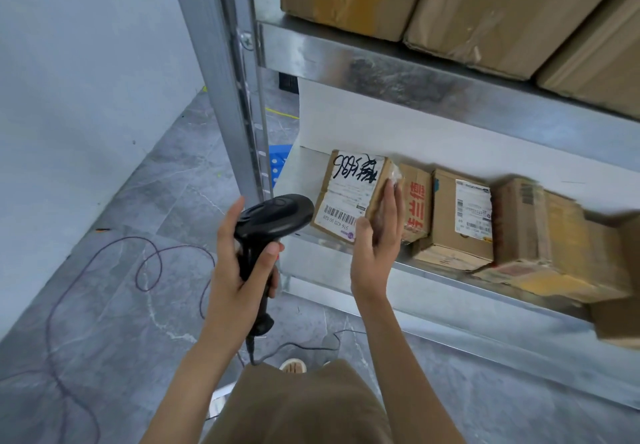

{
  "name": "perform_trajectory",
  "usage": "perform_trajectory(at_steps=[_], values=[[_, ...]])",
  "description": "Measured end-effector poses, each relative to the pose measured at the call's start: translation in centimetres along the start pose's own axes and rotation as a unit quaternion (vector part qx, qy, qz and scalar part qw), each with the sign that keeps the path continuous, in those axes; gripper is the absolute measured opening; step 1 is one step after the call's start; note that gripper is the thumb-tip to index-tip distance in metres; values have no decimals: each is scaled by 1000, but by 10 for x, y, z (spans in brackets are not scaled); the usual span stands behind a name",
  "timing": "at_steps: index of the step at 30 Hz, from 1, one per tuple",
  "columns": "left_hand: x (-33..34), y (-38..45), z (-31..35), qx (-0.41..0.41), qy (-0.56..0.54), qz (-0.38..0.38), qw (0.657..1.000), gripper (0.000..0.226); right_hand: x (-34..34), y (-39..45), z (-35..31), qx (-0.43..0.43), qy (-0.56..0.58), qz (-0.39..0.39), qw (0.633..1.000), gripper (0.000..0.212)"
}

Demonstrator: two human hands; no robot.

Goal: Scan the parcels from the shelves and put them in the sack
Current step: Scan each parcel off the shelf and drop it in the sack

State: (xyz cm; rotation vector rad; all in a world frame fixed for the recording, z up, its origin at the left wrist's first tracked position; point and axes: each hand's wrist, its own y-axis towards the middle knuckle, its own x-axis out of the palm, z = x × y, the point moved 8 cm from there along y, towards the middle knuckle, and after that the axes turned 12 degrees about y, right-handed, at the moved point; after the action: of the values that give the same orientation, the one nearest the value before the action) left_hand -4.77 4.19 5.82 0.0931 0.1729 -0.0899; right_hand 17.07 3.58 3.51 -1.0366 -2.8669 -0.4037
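Observation:
A small cardboard parcel (349, 191) with a white label, black handwriting and a barcode sits at the left end of the lower metal shelf (450, 291). My right hand (379, 236) grips its right side, thumb on the label's lower corner. My left hand (239, 267) holds a black corded barcode scanner (273, 222) by its handle, its head just left of the parcel's barcode. More cardboard parcels (460, 218) stand in a row to the right on the same shelf. No sack is in view.
Large cardboard boxes (485, 7) fill the upper shelf. A metal upright (225, 80) stands left of the shelves. The scanner's cable (104, 270) loops over the grey floor. A blue crate (278, 163) shows behind the upright. A white wall is on the left.

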Motion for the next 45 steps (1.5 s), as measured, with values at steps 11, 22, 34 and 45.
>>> perform_trajectory(at_steps=[11, 22, 34, 45], values=[[3, -23, 3, 26, 35, -51, 998, 60, -10, -12, -10, 17, 68, -3, 998, 57], [7, -7, 4, -18, -40, 28, 999, 58, 7, -31, -13, 156, 114, -86, 977, 68], [5, 0, 9, 9, -29, -27, 999, 54, -7, -24, -22, -54, -169, -58, 982, 97], [4, -8, 21, 137, 105, -104, 979, 56, -19, -15, -15, -112, -204, -29, 972, 96]])
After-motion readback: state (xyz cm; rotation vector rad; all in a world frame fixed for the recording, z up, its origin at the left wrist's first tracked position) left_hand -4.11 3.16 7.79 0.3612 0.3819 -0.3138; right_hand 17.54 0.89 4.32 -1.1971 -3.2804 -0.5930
